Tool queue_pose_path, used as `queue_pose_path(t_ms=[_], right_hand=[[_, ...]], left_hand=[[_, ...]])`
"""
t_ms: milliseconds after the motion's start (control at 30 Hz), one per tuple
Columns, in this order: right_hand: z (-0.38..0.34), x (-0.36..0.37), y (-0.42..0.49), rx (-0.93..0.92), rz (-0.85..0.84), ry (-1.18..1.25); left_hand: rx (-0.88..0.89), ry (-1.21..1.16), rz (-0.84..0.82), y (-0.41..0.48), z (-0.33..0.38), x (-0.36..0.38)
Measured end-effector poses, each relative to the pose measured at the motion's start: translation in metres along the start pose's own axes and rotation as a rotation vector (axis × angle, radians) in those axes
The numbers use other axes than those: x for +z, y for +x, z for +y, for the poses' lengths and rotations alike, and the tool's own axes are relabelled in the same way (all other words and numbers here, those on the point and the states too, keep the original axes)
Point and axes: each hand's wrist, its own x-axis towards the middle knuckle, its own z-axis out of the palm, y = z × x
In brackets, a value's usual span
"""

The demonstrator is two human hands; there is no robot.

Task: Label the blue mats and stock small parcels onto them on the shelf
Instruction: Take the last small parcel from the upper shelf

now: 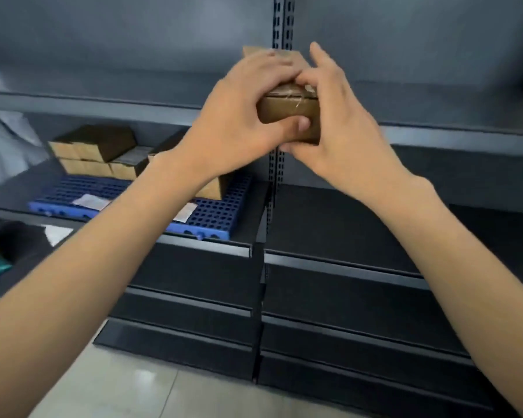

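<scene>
Left hand (239,116) and right hand (341,131) hold a small parcel (290,111) up high, not yet on the blue mat (215,215) by the front edge of the shelf (338,224), and a slip could drop it.

Light: dim, cool; shadows under the shelf (88,101) were soft.
Glare: pale patch on floor (147,377).
Blur: my left hand (239,116) smeared.
Edges: bowed.

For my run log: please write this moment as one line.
left hand: grips parcel | right hand: grips parcel | blue mat: labels, stacked parcels on it
</scene>
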Motion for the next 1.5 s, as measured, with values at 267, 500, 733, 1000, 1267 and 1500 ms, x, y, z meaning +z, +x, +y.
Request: queue_pose_path(t_ms=[267,500,733,1000,1267,1500], right_hand=[[-0.159,0.151,-0.005,-0.083,-0.153,0.112],[-0.215,0.261,0.025,-0.045,-0.283,0.190],[-0.205,0.351,0.086,0.067,-0.267,0.110],[-0.194,0.434,0.154,0.214,-0.193,0.126],[-0.173,0.451,0.193,0.354,-0.146,-0.076],[-0.152,0.476,0.230,0.481,-0.304,-0.117]], left_hand=[[-0.272,0.026,0.013,-0.177,-0.097,-0.119],[-0.437,0.052,-0.068,-0.246,-0.190,-0.159],[-0.501,0.087,-0.113,-0.239,-0.298,-0.152],[-0.519,-0.042,-0.211,-0.202,-0.411,-0.154],[-0.373,-0.045,-0.290,-0.182,-0.486,-0.145],[-0.273,0.304,-0.408,-0.159,-0.588,-0.172]])
